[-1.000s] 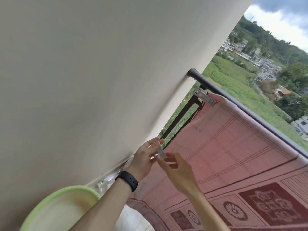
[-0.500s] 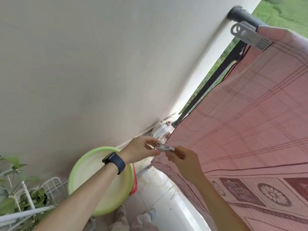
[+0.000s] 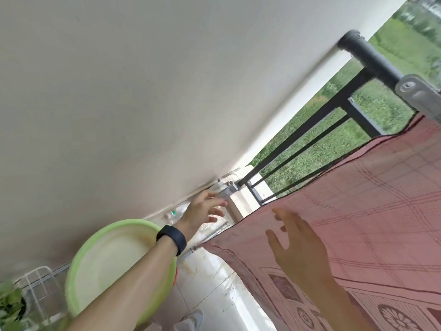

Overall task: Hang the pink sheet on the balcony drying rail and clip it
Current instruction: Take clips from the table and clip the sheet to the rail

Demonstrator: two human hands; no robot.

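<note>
Both the left hand (image 3: 202,211) and right hand (image 3: 298,244), fingers spread, had let go of the small clip held moments earlier, suggesting the pink sheet (image 3: 358,211) near the rail (image 3: 372,60) was clipped.

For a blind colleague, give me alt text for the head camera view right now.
Two bare hands, left hand and right hand, reach open toward a pink sheet draped over a balcony rail, clipped near the wall.
</note>
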